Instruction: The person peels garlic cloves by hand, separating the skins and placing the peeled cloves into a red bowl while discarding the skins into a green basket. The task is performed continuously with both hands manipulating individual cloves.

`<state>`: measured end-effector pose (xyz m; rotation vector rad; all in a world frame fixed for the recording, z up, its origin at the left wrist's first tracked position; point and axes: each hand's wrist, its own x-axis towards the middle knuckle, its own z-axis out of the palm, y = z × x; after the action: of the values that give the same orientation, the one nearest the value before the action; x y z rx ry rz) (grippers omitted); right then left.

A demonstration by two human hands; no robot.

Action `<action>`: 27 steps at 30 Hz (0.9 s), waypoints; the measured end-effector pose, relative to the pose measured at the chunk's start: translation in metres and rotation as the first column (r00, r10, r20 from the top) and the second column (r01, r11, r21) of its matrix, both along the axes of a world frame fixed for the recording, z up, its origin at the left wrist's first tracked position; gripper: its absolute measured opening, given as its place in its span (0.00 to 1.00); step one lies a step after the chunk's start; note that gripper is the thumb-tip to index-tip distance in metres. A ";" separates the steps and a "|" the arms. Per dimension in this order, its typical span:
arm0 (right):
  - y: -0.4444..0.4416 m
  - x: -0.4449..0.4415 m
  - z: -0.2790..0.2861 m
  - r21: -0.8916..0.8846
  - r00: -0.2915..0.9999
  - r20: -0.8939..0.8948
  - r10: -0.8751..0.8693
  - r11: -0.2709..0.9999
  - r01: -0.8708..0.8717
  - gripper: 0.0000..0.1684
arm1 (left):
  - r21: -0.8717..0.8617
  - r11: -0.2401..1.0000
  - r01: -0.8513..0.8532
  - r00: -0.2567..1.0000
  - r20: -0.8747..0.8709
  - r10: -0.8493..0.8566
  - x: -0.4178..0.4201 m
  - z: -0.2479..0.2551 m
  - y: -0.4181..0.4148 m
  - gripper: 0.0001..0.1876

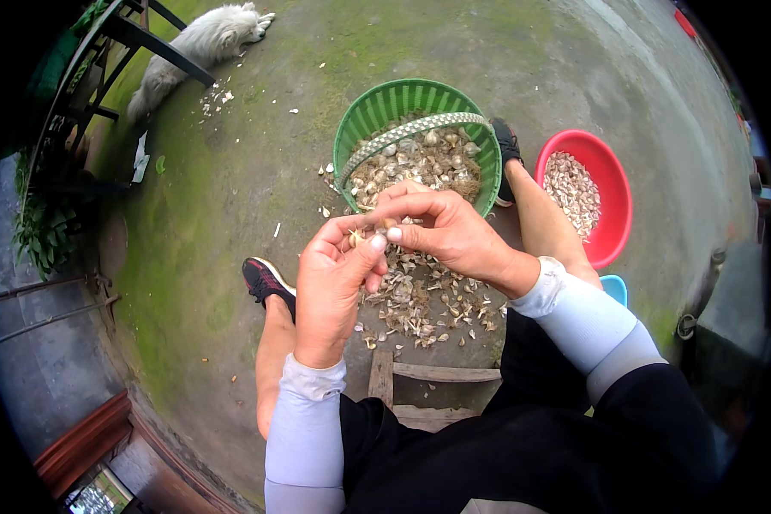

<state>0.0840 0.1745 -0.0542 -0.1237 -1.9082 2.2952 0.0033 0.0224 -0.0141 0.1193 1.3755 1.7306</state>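
My left hand (pixel 331 283) and my right hand (pixel 453 234) meet above the ground between my knees. Both thumbs and fingertips pinch a small garlic clove (pixel 385 226), partly covered by the fingers. Another pale garlic piece (pixel 356 238) rests in the curled fingers of the left hand. Just beyond the hands stands a green woven basket (pixel 353 125) with a checkered handle (pixel 417 124). Inside it lie several garlic bulbs (pixel 432 138) with dry roots. Loose skins, stalks and cloves (pixel 417 295) cover the ground below my hands.
On the right, beyond my leg, a red basin (pixel 617 212) holds many peeled-apart garlic cloves (pixel 570 189). A blue container (pixel 615 289) is partly hidden by my arm. A wooden stool (pixel 446 372) shows beneath me. A white dog (pixel 199 48) lies at the upper left near a dark-legged table (pixel 157 48).
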 end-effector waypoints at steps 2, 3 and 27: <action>-0.001 0.000 0.001 -0.043 0.999 0.029 0.020 0.999 -0.018 0.14 | -0.057 0.998 0.020 0.997 -0.078 -0.024 0.001 -0.001 0.000 0.10; -0.001 0.000 0.005 -0.122 0.996 0.078 0.050 0.992 -0.040 0.13 | -0.084 0.996 0.028 0.993 -0.115 -0.038 0.001 -0.002 0.000 0.10; 0.012 -0.001 0.000 -0.756 0.951 0.242 0.193 0.652 0.060 0.08 | -0.237 0.945 0.225 0.969 -0.049 -0.243 -0.010 0.014 -0.011 0.11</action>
<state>0.0833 0.1861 -0.0540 -0.5334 -0.8762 3.1246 -0.0069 0.0117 0.0002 0.2146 1.5425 1.3731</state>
